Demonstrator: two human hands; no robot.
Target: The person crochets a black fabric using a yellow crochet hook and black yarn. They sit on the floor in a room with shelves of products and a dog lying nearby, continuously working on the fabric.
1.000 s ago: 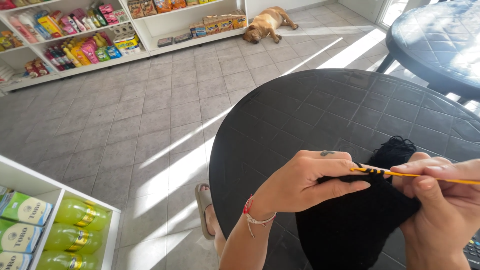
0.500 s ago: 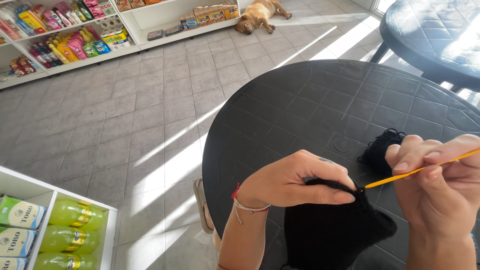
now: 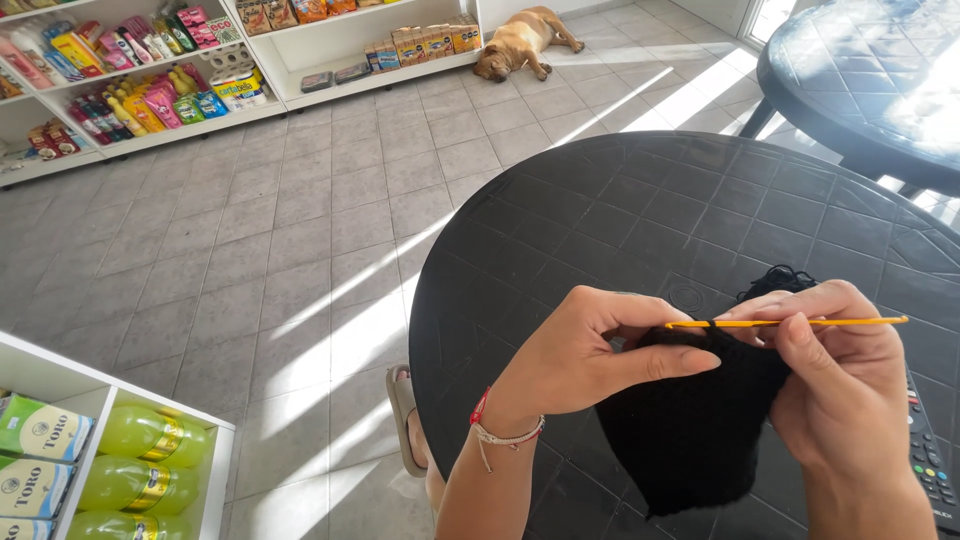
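Note:
My left hand [image 3: 590,350] pinches the top edge of a black crocheted piece [image 3: 690,430] that hangs down over a round black table [image 3: 620,220]. My right hand [image 3: 840,380] grips an orange crochet hook [image 3: 790,322], held level, its tip at the fabric's edge by my left thumb. A tangle of black yarn [image 3: 775,282] lies on the table just behind my right hand. A red and white bracelet [image 3: 500,425] circles my left wrist.
A remote control [image 3: 925,455] lies at the table's right edge. A second dark table [image 3: 860,80] stands at the upper right. A dog [image 3: 520,40] sleeps on the tiled floor by white shelves of goods [image 3: 150,80]. Green bottles [image 3: 150,450] fill a near shelf at lower left. A sandalled foot [image 3: 405,415] shows under the table.
The hook has swung from a tilted pose to level, and its tip now meets the fabric edge at my left thumb. Both hands sit slightly higher and closer together.

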